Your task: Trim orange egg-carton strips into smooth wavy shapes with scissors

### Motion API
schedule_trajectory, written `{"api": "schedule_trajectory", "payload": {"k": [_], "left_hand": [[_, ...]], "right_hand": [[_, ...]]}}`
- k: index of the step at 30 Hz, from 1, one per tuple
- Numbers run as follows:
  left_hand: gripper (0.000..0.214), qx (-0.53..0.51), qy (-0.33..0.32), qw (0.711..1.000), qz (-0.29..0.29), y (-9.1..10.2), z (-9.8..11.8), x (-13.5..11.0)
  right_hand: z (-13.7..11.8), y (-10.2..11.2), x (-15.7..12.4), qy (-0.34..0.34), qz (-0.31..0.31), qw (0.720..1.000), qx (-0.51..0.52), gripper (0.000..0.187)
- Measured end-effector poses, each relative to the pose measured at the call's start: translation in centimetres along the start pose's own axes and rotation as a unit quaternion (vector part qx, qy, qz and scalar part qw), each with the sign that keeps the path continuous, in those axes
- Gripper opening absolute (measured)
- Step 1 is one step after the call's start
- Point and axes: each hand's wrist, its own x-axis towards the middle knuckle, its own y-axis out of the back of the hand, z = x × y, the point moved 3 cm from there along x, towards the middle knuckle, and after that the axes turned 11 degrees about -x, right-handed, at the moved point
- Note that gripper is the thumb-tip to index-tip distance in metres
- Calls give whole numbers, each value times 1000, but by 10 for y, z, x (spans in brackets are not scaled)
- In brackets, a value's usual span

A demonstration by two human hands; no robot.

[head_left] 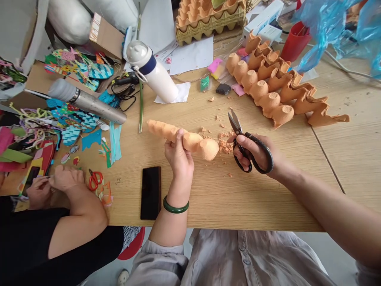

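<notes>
My left hand point(179, 155) grips a bumpy orange strip of egg carton point(208, 149), thumb on top, and holds it slanting over the table. A pair of black-handled scissors point(262, 153) is in my right hand point(253, 149), its blades pointing up and away, apart from the strip. Small orange carton scraps point(225, 143) lie on the wood between the two hands. Farther right rest several cut egg carton strips point(258, 87), some with rounded cups upward, others with jagged edges.
A phone point(150, 193) lies left of my forearm. Beyond stand a white bottle point(157, 77), stacked egg trays point(210, 22) and a red cup point(295, 41). A steel flask point(89, 104) lies among colourful craft pieces. At left, another person's hands point(64, 178) work near red scissors point(95, 179).
</notes>
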Motion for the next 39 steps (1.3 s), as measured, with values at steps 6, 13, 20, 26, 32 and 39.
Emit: {"api": "schedule_trajectory", "payload": {"k": [6,13,20,26,32,39], "left_hand": [[31,36,-27,999,13,1,-1,-2],[36,31,-26,999,-4,4,-2,1],[44,93,-120,987,-50,-3,-1,-13],[48,133,-179,968,-118,-3,-5,-20],[43,153,-166,961,-161,-1,-8,-21],[45,182,-172,952,-175,-1,-8,-23]], "right_hand": [[3,-2,-2,25,-27,999,-4,44],[10,-6,4,40,-49,991,117,38],[4,-9,0,-1,-65,980,189,43],[1,-9,1,-37,-47,973,224,42],[2,2,7,-39,-26,964,262,31],[0,9,10,-55,-6,951,304,24]]}}
